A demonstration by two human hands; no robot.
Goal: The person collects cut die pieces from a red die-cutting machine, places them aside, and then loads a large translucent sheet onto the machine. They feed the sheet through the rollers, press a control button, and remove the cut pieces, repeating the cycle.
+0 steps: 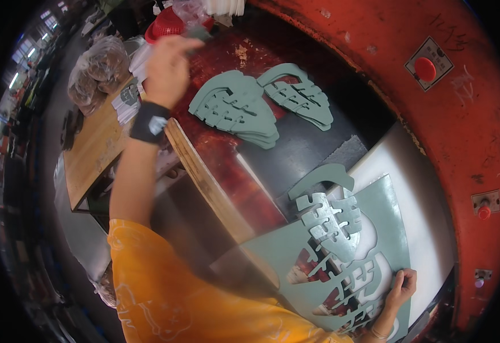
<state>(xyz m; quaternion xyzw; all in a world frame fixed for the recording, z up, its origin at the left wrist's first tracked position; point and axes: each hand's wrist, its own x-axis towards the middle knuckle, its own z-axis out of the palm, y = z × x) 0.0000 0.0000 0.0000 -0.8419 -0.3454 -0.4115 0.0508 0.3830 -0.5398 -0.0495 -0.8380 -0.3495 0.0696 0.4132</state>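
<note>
My left hand (169, 66) is stretched far out at the upper left, smeared by motion, with a small grey-green scrap (199, 35) at its pinched fingertips. Low on the right, my right hand (399, 288) is curled closed at the edge of a grey-green sheet (387, 214) full of cut-out openings. Slotted cut pieces (331, 226) lie loose on that sheet, along with a curved strip (321, 178). Beyond it, two stacks of matching slotted pieces rest on the dark red table: a larger left stack (235, 108) and a smaller right stack (296, 94).
A red machine body (432, 114) with red buttons (425, 69) curves along the right, beside a white board (410, 171). A red basket (167, 24) stands at the back. On the left, a wooden table (98, 151) holds plastic bags (98, 71); a wooden edge (198, 177) borders the red surface.
</note>
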